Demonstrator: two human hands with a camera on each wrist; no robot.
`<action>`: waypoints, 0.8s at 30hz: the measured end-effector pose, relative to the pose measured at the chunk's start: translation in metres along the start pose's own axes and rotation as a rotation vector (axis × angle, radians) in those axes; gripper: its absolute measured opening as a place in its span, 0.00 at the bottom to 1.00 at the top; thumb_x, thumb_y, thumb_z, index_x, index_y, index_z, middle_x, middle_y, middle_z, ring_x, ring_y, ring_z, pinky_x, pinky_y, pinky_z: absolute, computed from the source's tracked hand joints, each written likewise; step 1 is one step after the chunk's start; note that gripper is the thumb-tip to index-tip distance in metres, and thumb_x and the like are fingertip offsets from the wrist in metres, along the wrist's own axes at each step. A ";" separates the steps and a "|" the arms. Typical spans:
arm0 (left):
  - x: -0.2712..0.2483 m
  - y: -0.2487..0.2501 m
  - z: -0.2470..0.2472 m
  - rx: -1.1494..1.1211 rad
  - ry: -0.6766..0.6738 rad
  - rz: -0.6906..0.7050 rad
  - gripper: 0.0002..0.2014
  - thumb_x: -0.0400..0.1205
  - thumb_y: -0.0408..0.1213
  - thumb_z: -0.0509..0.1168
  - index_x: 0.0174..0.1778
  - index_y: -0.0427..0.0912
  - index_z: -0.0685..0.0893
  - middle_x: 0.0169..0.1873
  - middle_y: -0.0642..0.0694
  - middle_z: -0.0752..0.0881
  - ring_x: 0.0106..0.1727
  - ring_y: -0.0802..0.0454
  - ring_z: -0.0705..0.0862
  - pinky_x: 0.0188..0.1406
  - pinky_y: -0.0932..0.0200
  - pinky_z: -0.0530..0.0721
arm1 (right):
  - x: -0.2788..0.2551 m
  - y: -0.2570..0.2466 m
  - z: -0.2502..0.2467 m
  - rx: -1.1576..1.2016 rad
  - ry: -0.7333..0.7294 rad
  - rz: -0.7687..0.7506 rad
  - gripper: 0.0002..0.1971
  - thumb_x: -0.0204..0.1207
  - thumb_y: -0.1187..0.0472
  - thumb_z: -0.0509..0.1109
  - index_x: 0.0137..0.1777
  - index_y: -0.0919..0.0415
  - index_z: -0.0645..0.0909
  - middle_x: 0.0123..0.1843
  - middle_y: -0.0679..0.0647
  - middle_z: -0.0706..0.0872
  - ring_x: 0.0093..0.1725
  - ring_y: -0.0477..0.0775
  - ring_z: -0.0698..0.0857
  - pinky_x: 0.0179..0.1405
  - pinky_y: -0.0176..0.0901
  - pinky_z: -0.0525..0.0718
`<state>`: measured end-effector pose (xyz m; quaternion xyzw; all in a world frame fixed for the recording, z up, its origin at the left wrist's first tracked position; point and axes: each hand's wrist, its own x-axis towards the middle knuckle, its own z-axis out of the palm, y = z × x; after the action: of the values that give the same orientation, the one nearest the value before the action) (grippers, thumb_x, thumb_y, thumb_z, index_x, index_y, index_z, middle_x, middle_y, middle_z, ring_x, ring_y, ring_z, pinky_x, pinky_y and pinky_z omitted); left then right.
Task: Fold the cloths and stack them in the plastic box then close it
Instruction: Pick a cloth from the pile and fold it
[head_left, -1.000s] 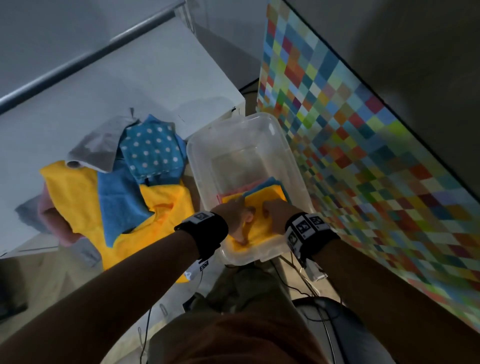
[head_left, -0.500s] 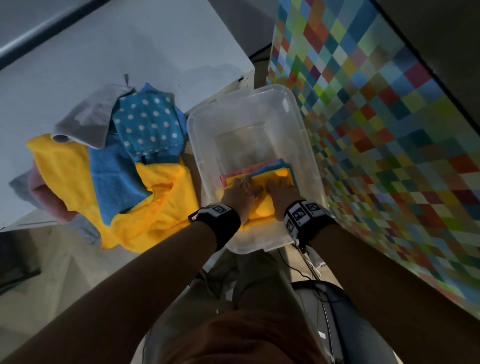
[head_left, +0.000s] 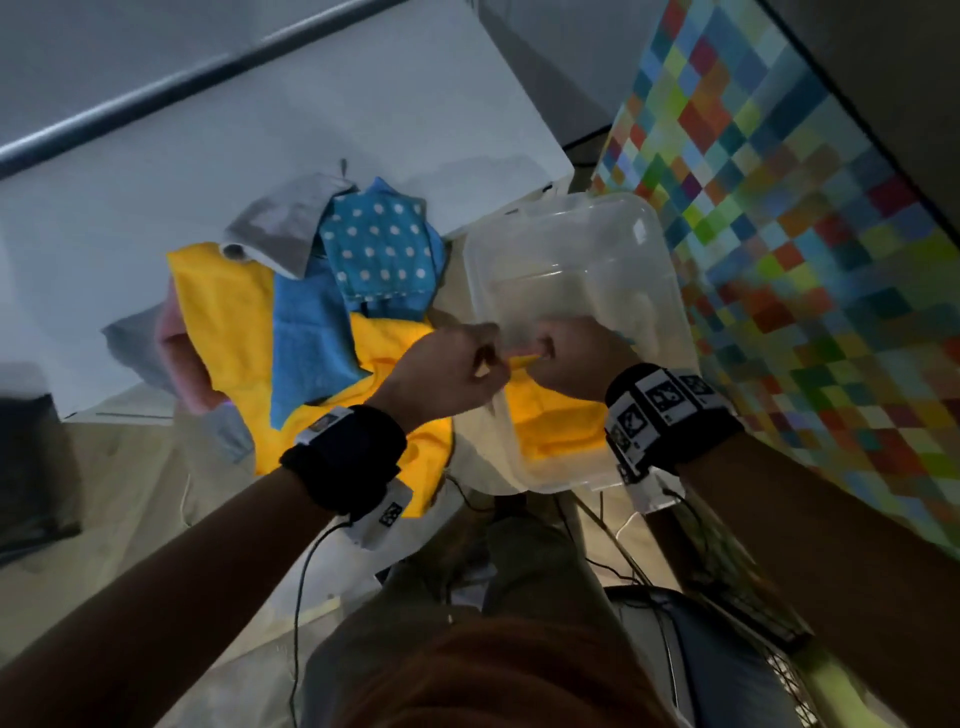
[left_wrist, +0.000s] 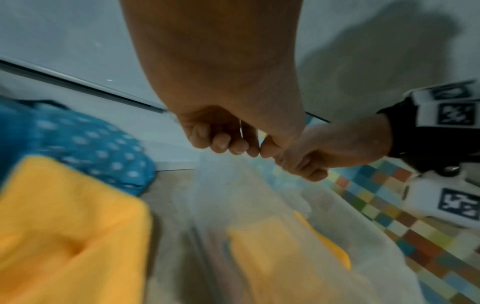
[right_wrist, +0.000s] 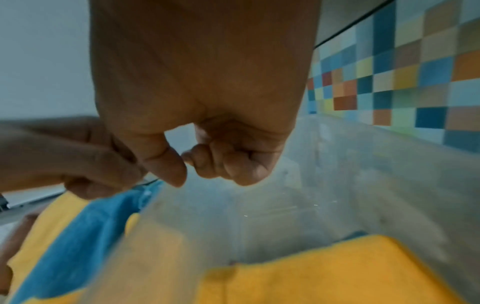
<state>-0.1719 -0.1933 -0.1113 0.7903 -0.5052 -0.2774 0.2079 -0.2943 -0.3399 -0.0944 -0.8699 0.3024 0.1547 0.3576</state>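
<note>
Our left hand and right hand curled empty above the clear plastic box, we should fold the white-dotted blue cloth to match the folded yellow cloth.

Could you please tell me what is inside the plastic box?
A folded yellow cloth lies on top in the box, with a blue edge showing beneath it. Whatever else lies under the yellow cloth is covered.
</note>
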 end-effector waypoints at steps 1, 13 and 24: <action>-0.010 -0.016 -0.005 0.012 0.007 -0.035 0.06 0.73 0.47 0.64 0.36 0.55 0.72 0.24 0.54 0.75 0.32 0.48 0.82 0.29 0.57 0.75 | 0.001 -0.015 0.004 0.062 0.015 -0.037 0.09 0.70 0.57 0.73 0.37 0.56 0.74 0.33 0.48 0.77 0.37 0.55 0.76 0.34 0.43 0.72; -0.101 -0.156 -0.051 0.039 -0.043 -0.391 0.08 0.74 0.52 0.68 0.40 0.53 0.81 0.33 0.55 0.82 0.41 0.49 0.83 0.38 0.49 0.84 | 0.035 -0.146 0.112 0.004 -0.225 -0.124 0.10 0.76 0.53 0.71 0.55 0.49 0.76 0.46 0.61 0.86 0.41 0.65 0.85 0.38 0.57 0.84; -0.155 -0.202 0.080 0.002 -0.234 -0.609 0.54 0.72 0.53 0.75 0.85 0.40 0.48 0.79 0.25 0.55 0.75 0.25 0.65 0.69 0.35 0.72 | 0.055 -0.106 0.206 -0.202 -0.394 0.047 0.32 0.75 0.65 0.71 0.78 0.49 0.67 0.78 0.54 0.66 0.54 0.63 0.84 0.40 0.52 0.83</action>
<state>-0.1381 0.0256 -0.2597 0.8681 -0.2661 -0.4153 0.0553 -0.1959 -0.1560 -0.2084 -0.8469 0.2299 0.3594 0.3173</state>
